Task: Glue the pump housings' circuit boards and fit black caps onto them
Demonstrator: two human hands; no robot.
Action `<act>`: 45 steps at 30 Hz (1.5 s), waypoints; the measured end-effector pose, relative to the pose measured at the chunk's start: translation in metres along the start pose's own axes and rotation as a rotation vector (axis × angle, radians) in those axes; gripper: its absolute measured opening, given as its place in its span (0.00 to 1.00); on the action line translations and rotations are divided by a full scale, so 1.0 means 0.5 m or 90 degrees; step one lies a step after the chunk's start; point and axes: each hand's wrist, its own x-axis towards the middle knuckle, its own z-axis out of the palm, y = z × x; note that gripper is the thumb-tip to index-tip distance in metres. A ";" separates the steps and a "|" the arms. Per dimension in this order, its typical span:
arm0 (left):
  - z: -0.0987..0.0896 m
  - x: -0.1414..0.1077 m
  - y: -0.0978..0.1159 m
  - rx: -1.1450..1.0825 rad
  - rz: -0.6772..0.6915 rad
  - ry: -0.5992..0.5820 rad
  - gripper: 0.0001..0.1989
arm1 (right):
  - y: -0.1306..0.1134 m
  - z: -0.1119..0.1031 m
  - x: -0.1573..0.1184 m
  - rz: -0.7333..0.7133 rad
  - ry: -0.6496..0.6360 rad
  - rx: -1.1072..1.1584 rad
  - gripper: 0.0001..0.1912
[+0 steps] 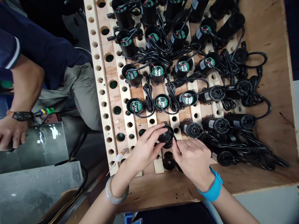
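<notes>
My left hand (147, 145) curls its thumb and fingers around a black slotted cap (165, 135) on a round black housing near the board's front. Right beside it, my right hand (192, 158) is closed, pinching a thin black cable (174, 138) that runs from that cap. Its fingertips are partly hidden. A black ring-shaped part (169, 163) lies just below the housing. Behind my hands, open black housings with green circuit boards (162, 101) stand in rows. To the right, housings with slotted caps (194, 129) lie tilted.
A small white nozzle bottle (119, 158) lies on the wooden strips at the left. Bundled black cables (254, 152) crowd the right side, next to the wooden side wall (273, 93). Past the left edge sits a person (25, 81), one hand by a metal surface (44, 143).
</notes>
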 end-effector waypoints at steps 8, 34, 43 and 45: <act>0.003 0.008 0.001 0.106 0.088 -0.035 0.18 | 0.002 0.001 0.003 0.005 -0.018 0.011 0.18; -0.004 0.022 -0.021 0.103 0.146 -0.029 0.15 | 0.031 0.003 -0.007 -0.019 -0.048 0.038 0.17; -0.001 0.018 -0.025 0.111 0.158 -0.040 0.15 | 0.040 0.006 -0.012 -0.039 -0.062 0.070 0.18; -0.002 0.018 -0.024 0.127 0.168 -0.040 0.14 | 0.040 0.008 -0.013 -0.034 -0.061 0.070 0.19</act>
